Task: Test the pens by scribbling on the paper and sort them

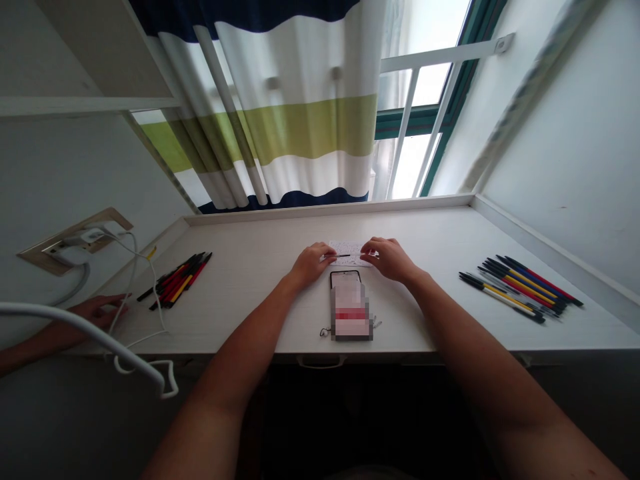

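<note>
Over a small patterned white sheet (345, 247) at the middle of the white desk, my left hand (313, 263) pinches a thin dark pen part (343, 255) at its left end. My right hand (387, 259) is at the sheet's right side, its fingers closed together; whatever they hold is too small to make out. The tip of the dark part points toward my right fingers. A phone (351, 307), partly blurred, lies just below the sheet.
Several pens (183, 280) lie in a pile at the left, several more (520, 287) at the right. Another person's hand (103, 310) rests at the desk's left edge, near white cables (159, 300) and a wall socket (75, 240). A raised rim (325, 211) runs along the back.
</note>
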`<state>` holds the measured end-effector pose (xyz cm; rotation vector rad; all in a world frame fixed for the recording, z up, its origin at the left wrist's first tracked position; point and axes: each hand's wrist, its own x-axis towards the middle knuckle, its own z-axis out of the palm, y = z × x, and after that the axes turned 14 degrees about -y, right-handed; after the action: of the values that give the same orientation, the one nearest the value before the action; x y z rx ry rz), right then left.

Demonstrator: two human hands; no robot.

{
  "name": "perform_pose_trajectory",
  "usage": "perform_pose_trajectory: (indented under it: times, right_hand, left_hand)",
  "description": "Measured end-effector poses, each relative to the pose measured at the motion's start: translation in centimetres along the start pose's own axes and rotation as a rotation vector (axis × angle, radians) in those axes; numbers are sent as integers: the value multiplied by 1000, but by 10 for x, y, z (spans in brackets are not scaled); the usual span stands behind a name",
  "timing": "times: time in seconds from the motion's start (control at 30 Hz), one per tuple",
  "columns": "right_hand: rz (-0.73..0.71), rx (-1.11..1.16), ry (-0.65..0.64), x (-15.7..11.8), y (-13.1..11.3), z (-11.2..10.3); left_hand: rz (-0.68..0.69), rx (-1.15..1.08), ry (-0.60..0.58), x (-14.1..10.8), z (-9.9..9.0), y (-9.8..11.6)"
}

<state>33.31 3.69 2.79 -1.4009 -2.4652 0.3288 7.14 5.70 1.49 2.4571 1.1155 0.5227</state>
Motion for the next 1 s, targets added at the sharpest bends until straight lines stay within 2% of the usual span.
perform_pose_trajectory:
  times: [0.1, 0.3, 0.43, 0.77, 1.0]
  right_hand:
    - [-17, -37, -21, 2, -4, 1]
    - [50, -6, 0, -5, 5, -5]
    - [19, -10, 12, -5, 6, -4]
    - [-86, -145, -42, 9, -23, 13]
    - [-94, -89, -46, 12, -25, 19]
  left_hand:
    - [5, 9, -9, 0, 0, 2]
    - [-22, -15, 18, -1, -2, -3]
    - [-21, -11, 12, -1, -1, -5]
    - [40, 120, -44, 3, 8, 8]
    - [75, 118, -11, 2, 11, 9]
